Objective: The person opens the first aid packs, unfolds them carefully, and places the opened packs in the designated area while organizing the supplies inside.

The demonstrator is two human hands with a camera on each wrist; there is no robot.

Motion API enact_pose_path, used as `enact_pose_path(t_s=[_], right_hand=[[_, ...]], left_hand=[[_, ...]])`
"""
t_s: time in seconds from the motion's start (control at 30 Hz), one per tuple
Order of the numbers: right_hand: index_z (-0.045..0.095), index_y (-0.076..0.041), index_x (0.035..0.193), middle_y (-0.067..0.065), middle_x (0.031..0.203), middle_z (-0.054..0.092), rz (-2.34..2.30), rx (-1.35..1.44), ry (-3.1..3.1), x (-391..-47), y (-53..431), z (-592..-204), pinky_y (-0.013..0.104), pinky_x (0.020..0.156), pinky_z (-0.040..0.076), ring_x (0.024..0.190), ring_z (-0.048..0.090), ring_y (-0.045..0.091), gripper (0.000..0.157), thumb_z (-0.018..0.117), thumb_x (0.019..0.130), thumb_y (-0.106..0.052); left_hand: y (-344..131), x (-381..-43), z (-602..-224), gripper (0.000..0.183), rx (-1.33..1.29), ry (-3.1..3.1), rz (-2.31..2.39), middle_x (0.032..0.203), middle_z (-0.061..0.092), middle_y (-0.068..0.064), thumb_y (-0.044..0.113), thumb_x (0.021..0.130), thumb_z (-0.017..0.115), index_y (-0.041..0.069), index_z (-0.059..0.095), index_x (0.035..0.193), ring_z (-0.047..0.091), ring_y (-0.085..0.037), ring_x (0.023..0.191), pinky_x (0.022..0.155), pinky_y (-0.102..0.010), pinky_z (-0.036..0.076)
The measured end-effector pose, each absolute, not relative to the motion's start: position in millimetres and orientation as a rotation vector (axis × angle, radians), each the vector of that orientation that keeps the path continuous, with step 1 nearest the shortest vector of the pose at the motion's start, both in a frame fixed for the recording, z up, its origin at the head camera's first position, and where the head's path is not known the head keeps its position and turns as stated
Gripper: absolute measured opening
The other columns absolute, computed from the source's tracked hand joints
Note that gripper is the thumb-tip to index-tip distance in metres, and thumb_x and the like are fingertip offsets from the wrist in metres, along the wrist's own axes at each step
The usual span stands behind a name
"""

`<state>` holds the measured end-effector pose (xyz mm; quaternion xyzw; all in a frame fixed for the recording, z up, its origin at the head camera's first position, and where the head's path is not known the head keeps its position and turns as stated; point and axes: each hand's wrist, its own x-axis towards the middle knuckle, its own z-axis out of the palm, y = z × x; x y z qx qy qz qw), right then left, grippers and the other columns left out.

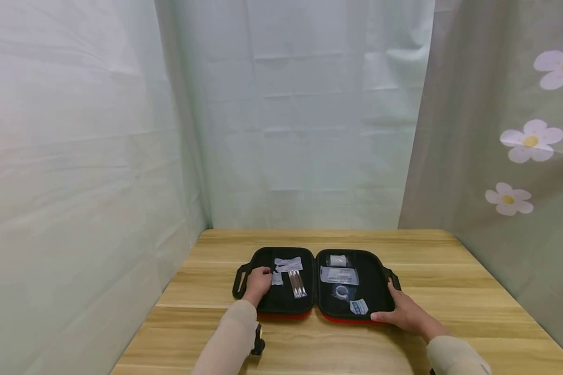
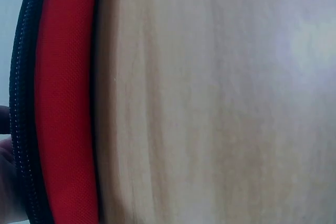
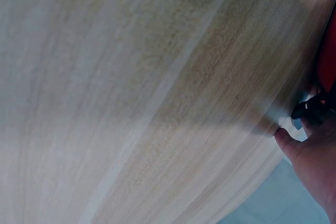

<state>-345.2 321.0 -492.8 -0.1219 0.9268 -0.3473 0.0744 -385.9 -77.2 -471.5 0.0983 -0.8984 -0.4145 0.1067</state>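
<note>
An unfolded case [image 1: 286,312] with black lining and a red outer shell lies on the wooden table. My left hand [image 1: 259,282] reaches over its left half, fingertips at a small white packet [image 1: 277,279]; I cannot tell whether they pinch it. Beside it are more white packets [image 1: 288,264] and a sleeve of brown sticks [image 1: 297,284]. My right hand [image 1: 405,311] grips the right half's near corner, thumb along the front rim, other fingers by the handle [image 1: 394,279]. That half holds a wrapped white roll [image 1: 338,260], a flat packet [image 1: 340,276], a bagged tape roll [image 1: 341,292] and a blue-and-white packet [image 1: 358,307].
Wooden tabletop [image 1: 338,349] surrounds the case on all sides. A second handle [image 1: 240,281] sticks out from the case's left side. Pale curtains [image 1: 305,130] hang behind the table and along both sides, the right one printed with flowers.
</note>
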Motion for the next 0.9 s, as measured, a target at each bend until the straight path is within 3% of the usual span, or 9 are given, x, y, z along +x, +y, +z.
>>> enact_pose_path(t_s=[0.2,0.37,0.6,0.9], right_hand=[[0.009,0.018,0.149,0.045,0.149,0.020,-1.034,-0.338,2.772,-346.3,319.6,-491.1,0.067,0.108,0.024,0.136,0.025,0.059,0.122,0.080,0.079,-0.051],[0.009,0.018,0.149,0.044,0.149,0.020,-1.028,-0.317,2.769,-346.8,318.5,-490.1,0.067,0.108,0.023,0.136,0.025,0.059,0.122,0.080,0.079,-0.052],[0.010,0.018,0.149,0.044,0.149,0.021,-1.024,-0.324,2.774,-346.1,318.4,-489.9,0.068,0.108,0.024,0.136,0.026,0.058,0.122,0.080,0.079,-0.052],[0.010,0.019,0.149,0.044,0.149,0.022,-1.039,-0.337,2.775,-344.7,319.1,-491.0,0.067,0.108,0.024,0.136,0.026,0.058,0.121,0.080,0.079,-0.051]], left_hand=[[-79.9,-386.3,-469.7,0.033,0.295,-2.597,-1.155,0.116,0.066,-0.025,0.002,0.089,0.053,-0.009,0.067,0.116,0.060,-0.043,0.110,0.095,-0.052,0.047],[-80.3,-390.0,-470.7,0.041,0.223,-2.568,-1.262,0.119,0.064,-0.027,-0.001,0.091,0.045,-0.010,0.058,0.129,0.059,-0.039,0.111,0.097,-0.051,0.045],[-77.6,-390.1,-470.6,0.055,0.185,-2.532,-1.525,0.127,0.056,-0.032,-0.005,0.090,0.039,-0.010,0.038,0.145,0.052,-0.045,0.121,0.103,-0.055,0.039],[-77.2,-390.8,-468.9,0.048,0.236,-2.497,-1.454,0.124,0.058,-0.031,0.006,0.096,0.059,-0.009,0.046,0.140,0.056,-0.044,0.116,0.097,-0.054,0.045]])
